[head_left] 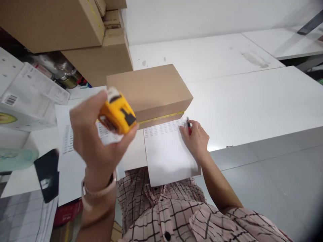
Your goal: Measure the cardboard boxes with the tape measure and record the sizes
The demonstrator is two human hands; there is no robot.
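Raised over the left part of the table, my left hand [94,134] is closed around a yellow tape measure [120,112] with black parts; both are a little blurred. Behind it, a closed brown cardboard box [151,87] lies on the table, with a yellow stripe along its front side. My right hand [196,139] rests at the right edge of a printed sheet [169,154] in front of the box. A red and black pen [189,127] sits between its thumb and forefinger.
Large cardboard boxes [98,62] are stacked at the back left. A white printed carton [32,94], a dark flat object [47,174] and more printed paper [69,168] lie to the left. The white table [242,101] runs off to the right.
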